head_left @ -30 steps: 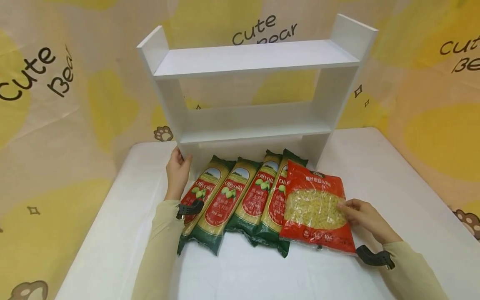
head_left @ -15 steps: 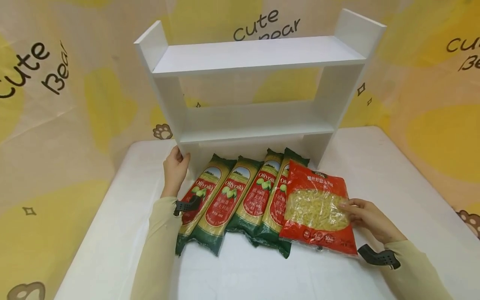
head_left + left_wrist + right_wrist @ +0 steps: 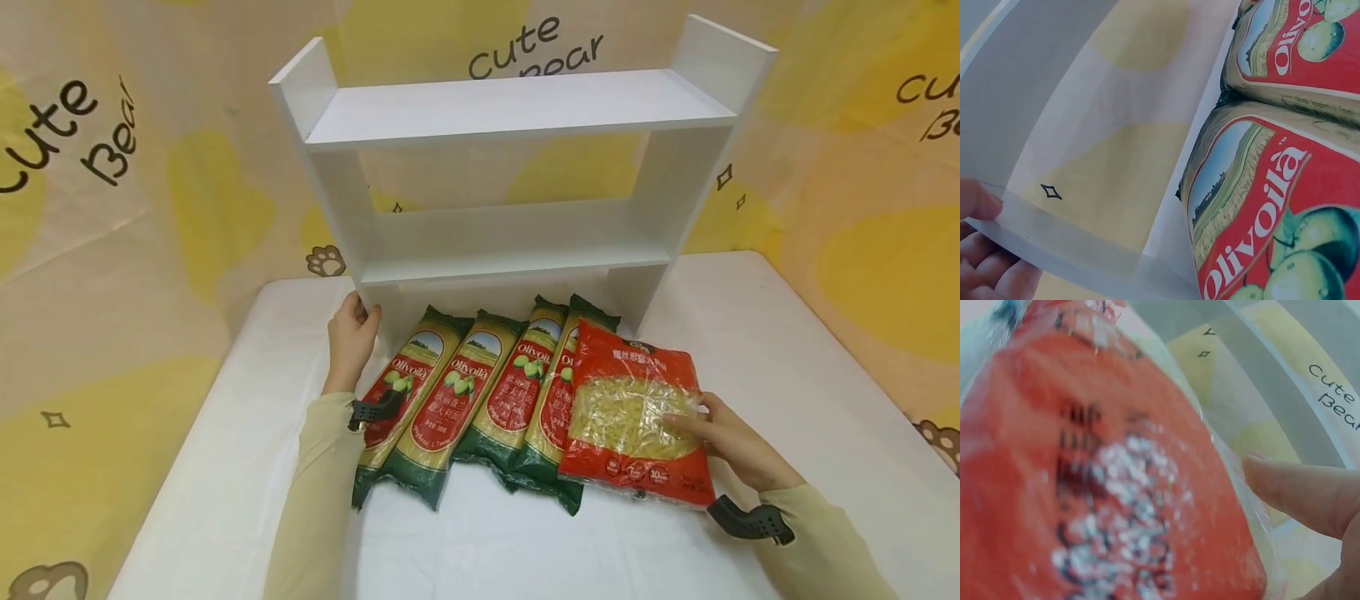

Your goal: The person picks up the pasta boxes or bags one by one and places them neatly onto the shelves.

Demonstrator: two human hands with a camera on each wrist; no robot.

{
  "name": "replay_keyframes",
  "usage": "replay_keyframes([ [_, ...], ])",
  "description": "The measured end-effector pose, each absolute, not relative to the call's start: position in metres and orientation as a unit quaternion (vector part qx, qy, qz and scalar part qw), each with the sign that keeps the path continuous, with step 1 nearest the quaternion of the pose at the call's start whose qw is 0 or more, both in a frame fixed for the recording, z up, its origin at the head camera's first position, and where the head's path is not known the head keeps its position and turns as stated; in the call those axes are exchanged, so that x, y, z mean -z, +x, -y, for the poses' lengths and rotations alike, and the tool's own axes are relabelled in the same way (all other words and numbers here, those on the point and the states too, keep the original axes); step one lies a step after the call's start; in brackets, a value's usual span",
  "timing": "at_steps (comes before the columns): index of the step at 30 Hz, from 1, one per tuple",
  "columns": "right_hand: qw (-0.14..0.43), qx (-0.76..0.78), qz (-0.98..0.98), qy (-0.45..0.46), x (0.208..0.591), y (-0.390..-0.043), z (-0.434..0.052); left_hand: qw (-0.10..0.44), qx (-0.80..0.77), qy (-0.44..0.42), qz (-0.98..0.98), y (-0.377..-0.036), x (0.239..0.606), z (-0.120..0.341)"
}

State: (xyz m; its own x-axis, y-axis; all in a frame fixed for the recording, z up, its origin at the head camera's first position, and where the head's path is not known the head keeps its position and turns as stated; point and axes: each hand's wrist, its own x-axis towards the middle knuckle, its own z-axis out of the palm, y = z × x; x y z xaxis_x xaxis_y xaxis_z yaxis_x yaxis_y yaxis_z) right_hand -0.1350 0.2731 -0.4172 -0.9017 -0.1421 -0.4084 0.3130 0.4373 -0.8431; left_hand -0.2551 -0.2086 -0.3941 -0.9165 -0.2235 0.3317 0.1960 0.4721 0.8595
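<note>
In the head view my left hand (image 3: 352, 342) grips the left side panel of a white shelf unit (image 3: 517, 108), low down. The left wrist view shows the thumb (image 3: 982, 201) and curled fingers on opposite sides of the panel edge (image 3: 1072, 247). A red bag of short pasta (image 3: 633, 417) with a clear window lies at the right. My right hand (image 3: 738, 437) holds its right edge, thumb over the front; the other fingers are mostly hidden. Several green-and-gold spaghetti packs (image 3: 453, 400) lie side by side, slanted, tops reaching under the lowest shelf.
The shelf unit stands at the back of a white-covered table (image 3: 480, 550). Its middle shelf (image 3: 517, 242) hangs just above the pack tops. A yellow patterned cloth (image 3: 187, 192) lines the back and sides. The pasta bag's left edge overlaps the rightmost spaghetti pack (image 3: 558, 400).
The right thumb has slid further left over the pasta bag's front, and the fingers have shifted at its edge. The bag barely moves. The left hand stays on the panel; the view shifts slightly.
</note>
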Motion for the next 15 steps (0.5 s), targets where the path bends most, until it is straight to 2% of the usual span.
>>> replay_keyframes([
  [9,0.140,0.623,-0.767,0.066,0.416,-0.139,-0.261,0.204,0.519,0.002,0.830,-0.257,0.397,0.209],
  [15,0.160,0.700,-0.689,0.097,0.425,-0.137,-0.261,0.203,0.542,0.008,0.816,-0.257,0.396,0.208],
])
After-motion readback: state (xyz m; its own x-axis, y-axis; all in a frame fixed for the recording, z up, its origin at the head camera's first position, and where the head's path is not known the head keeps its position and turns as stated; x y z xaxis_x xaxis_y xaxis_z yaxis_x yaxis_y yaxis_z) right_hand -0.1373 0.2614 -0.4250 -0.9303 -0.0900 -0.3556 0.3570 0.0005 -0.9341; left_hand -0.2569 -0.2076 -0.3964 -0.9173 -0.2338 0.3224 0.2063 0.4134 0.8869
